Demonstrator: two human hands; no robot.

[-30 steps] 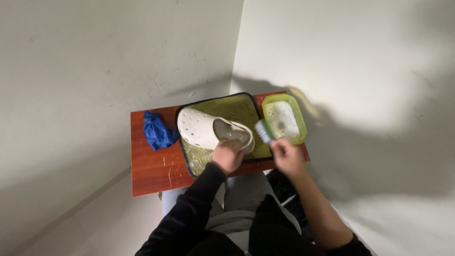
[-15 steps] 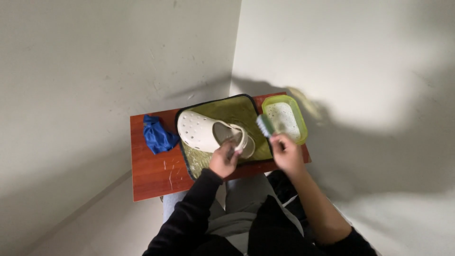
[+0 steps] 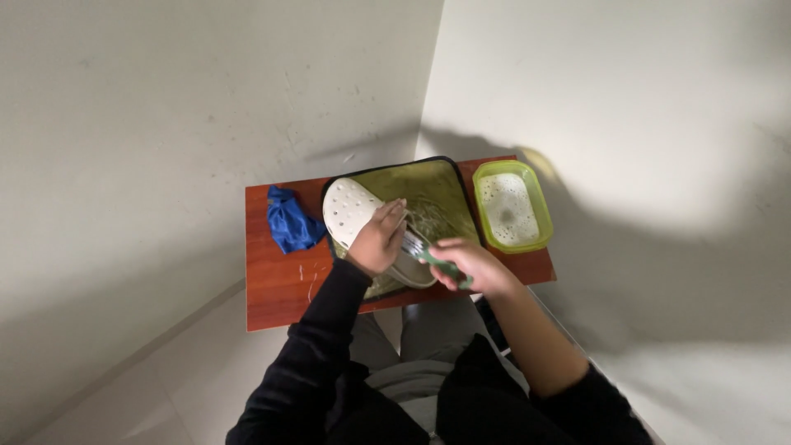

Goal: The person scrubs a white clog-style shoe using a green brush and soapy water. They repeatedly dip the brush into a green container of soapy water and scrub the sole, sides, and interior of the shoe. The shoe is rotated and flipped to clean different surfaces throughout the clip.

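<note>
A white slipper (image 3: 348, 211) lies on a green tray (image 3: 441, 194) on a small red-brown table (image 3: 280, 280). My left hand (image 3: 377, 241) presses down on the slipper's strap and holds it there. My right hand (image 3: 471, 267) grips a green-handled brush (image 3: 434, 261), whose head rests against the slipper's near end, right beside my left hand. Both sleeves are black.
A crumpled blue cloth (image 3: 290, 222) lies on the table's left part. A lime-green tub (image 3: 511, 206) of foamy water stands at the right end. The table sits in a corner between two pale walls; my knees are under its near edge.
My right hand has brought the brush from the green tub down to the slipper. My left hand has shifted its hold on the slipper, and the view has tilted slightly.
</note>
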